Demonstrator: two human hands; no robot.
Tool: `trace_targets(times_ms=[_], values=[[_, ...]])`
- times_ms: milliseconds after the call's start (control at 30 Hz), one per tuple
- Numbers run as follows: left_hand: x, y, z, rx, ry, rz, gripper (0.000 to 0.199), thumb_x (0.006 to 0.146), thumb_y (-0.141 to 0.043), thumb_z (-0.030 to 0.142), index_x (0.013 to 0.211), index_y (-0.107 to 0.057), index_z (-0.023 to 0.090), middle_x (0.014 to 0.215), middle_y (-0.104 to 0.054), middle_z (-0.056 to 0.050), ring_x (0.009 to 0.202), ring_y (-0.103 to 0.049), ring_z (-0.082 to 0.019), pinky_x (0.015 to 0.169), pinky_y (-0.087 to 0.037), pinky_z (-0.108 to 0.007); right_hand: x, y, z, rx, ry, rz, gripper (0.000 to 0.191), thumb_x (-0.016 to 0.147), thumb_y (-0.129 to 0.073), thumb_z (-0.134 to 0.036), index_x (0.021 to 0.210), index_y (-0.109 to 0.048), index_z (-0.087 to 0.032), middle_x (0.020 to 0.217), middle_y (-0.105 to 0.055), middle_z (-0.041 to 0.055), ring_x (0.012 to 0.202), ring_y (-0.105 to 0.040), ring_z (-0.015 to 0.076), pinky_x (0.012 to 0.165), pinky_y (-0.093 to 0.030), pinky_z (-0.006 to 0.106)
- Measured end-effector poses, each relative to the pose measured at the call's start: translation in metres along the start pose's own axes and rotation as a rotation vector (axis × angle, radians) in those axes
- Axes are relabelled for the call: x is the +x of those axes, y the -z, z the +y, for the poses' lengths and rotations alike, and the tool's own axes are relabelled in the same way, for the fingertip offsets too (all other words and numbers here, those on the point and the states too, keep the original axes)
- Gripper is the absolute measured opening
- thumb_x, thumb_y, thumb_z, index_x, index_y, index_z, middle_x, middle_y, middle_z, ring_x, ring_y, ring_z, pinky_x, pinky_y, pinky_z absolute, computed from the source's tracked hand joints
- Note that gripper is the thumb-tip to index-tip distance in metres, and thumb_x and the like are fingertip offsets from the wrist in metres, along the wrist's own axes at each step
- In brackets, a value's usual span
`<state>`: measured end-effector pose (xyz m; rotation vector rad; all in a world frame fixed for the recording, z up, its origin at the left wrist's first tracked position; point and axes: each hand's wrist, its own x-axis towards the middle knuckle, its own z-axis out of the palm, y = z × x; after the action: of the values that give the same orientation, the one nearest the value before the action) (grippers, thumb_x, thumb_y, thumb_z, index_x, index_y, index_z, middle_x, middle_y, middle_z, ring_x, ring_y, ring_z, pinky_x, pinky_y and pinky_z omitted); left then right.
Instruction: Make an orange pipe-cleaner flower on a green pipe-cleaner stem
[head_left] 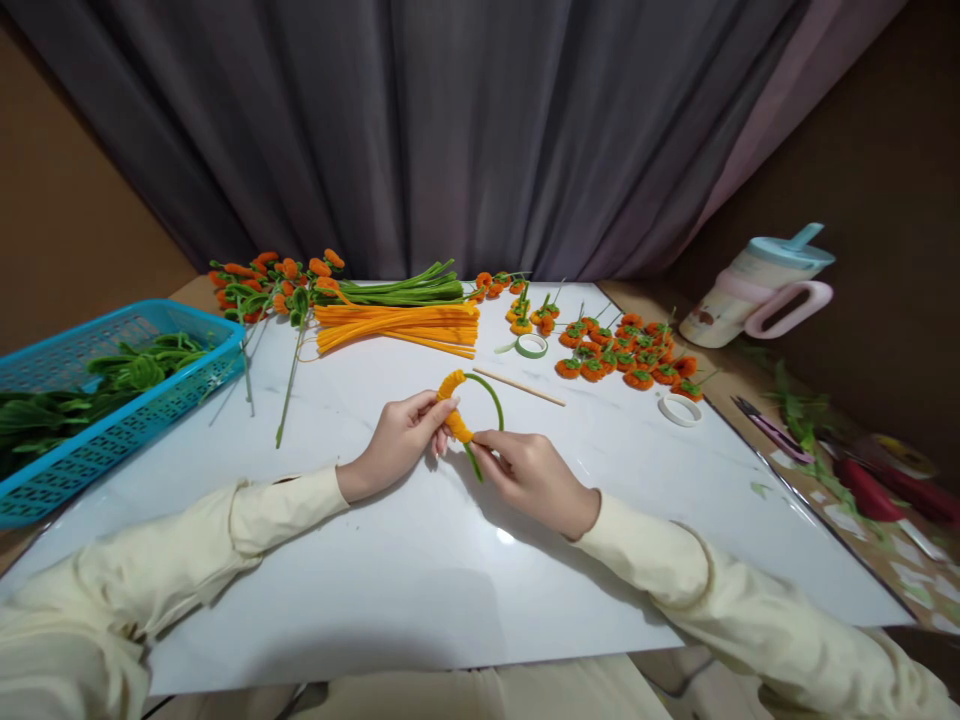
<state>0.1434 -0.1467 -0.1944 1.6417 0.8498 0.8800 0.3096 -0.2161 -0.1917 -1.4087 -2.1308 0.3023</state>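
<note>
My left hand [409, 432] pinches an orange coiled pipe cleaner [452, 385] between thumb and fingers, above the white board. A green pipe cleaner [498, 398] runs through the coil and bows out to the right, its other end pointing down below the coil. My right hand [536, 475] is closed at the lower end of the orange coil, thumb and forefinger pressed together there. Just beyond the hands lies a thin wooden stick [519, 386]. Straight orange pipe cleaners [397, 328] and green pipe cleaners [405, 287] are bundled farther back.
A blue basket [124, 395] of green leaf pieces stands left. Finished orange flowers [630, 350] cluster at right, near green tape [531, 345] and a white roll [680, 409]. Orange-tipped stems [274, 285] lie back left. A tumbler [750, 290] and pliers [772, 430] are at the right.
</note>
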Motion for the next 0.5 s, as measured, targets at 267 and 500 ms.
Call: trace_targets(times_ms=[267,500], values=[[-0.001,-0.003,0.001,-0.029,0.013,-0.011,0.034,0.085,-0.053,0.043,0.066,-0.052,0.015,0.050,-0.055,0.002,0.043,-0.050,-0.008,0.045,-0.042,-0.019,-0.003,0.006,-0.003,0.006,-0.030,-0.040,0.022,0.087,-0.042,-0.012,0.070,-0.055,-0.016,0.055,-0.054,-0.0011,0.045,-0.042,0.0081,0.049,-0.030,0.020],[-0.003,-0.004,0.000,0.015,0.008,-0.001,0.034,0.086,-0.052,0.043,0.065,-0.051,0.015,0.049,-0.053,0.003,0.044,-0.050,-0.009,0.047,-0.042,-0.020,-0.004,-0.003,-0.008,0.060,-0.030,0.063,0.023,0.088,-0.042,-0.014,0.067,-0.051,-0.017,0.053,-0.053,-0.0027,0.042,-0.041,0.0069,0.048,-0.030,0.019]])
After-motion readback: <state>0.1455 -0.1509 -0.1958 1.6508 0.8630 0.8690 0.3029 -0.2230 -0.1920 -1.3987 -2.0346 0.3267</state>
